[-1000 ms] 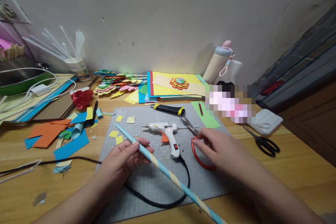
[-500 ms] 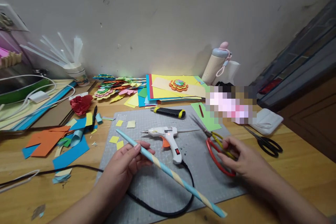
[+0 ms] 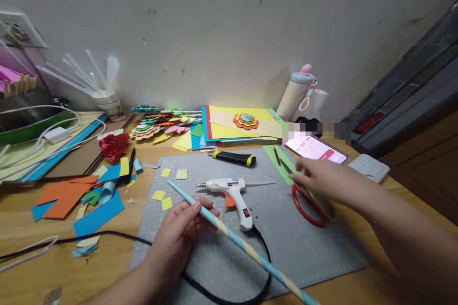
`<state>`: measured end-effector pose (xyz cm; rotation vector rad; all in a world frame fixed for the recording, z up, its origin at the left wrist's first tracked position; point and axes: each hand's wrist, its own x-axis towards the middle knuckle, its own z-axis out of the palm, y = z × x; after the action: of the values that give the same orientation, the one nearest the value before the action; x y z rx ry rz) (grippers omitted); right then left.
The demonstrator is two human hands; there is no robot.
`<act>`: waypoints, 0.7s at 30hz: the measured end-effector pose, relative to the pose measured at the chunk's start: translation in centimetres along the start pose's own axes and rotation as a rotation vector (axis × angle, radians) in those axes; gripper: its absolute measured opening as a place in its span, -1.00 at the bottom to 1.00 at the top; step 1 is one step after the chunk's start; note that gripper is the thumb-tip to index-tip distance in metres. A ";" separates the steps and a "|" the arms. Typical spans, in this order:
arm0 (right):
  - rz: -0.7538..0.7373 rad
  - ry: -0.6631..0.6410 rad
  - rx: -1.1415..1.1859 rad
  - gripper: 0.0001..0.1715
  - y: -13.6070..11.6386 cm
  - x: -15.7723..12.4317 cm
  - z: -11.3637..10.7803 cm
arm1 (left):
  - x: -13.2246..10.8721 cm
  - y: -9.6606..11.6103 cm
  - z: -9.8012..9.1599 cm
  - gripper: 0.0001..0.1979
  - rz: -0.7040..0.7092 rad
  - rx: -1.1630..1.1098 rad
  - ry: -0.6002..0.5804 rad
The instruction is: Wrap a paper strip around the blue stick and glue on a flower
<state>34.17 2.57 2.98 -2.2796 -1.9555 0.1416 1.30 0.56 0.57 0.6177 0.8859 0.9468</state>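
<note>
My left hand [image 3: 186,224] has its thumb and fingers closed round a slim rolled paper stick [image 3: 246,248] with blue and cream spiral stripes, slanting down to the lower right. Over the right side of the mat reaches my right hand [image 3: 318,176], its fingers stretched left above the scissors. These scissors [image 3: 300,212] have one red and one yellow handle, partly covered by the hand; their blades point to the upper left. Close to the fingertips are a green paper strip [image 3: 269,153] and a small dark red stick [image 3: 277,156]. A white glue gun [image 3: 232,190] lies between my hands.
A yellow-black cutter [image 3: 234,158] lies on the grey cutting mat [image 3: 214,267]. Paper scraps [image 3: 98,217] and a red paper flower [image 3: 113,147] are at left. Behind are a layered flower [image 3: 245,121], a bottle [image 3: 294,90] and a phone [image 3: 315,150]. The gun's cord [image 3: 203,290] loops in front.
My right hand has come off the scissors' yellow handle and moved up and left, over the blades. The scissors now lie lower on the mat. My left hand keeps the striped stick.
</note>
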 end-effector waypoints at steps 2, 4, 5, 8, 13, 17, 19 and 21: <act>-0.096 -0.005 0.038 -0.71 -2.8 3.8 -0.8 | -0.1 0.0 0.0 -0.76 0.011 -0.013 0.015; -0.126 0.055 0.060 -0.59 -5.6 8.2 -0.6 | -0.2 0.1 0.0 -0.76 0.035 -0.030 0.039; -0.113 0.090 0.063 -0.45 -6.7 10.4 -0.2 | -0.3 0.2 -0.1 -0.77 0.048 -0.038 0.049; 0.000 0.135 0.073 -0.16 -8.7 16.0 1.8 | -0.4 0.3 -0.4 -0.76 0.064 -0.042 0.062; 0.166 0.106 0.166 0.00 -8.8 20.1 3.8 | -0.7 0.2 -1.0 -0.74 0.044 -0.028 0.072; 0.162 0.148 0.315 0.07 -9.2 19.3 2.7 | -1.1 0.0 -1.0 -0.76 0.031 -0.012 0.060; 0.120 0.175 0.432 0.07 -9.8 17.8 1.2 | -1.2 0.0 -1.0 -0.77 0.046 -0.013 0.060; 0.047 0.163 0.578 0.00 -10.6 15.4 -0.4 | -1.3 0.0 -1.0 -0.78 0.061 -0.017 0.059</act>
<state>26.29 19.30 5.32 -1.8877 -1.5256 0.4456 0.08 -0.56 0.53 0.6078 0.9151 1.0305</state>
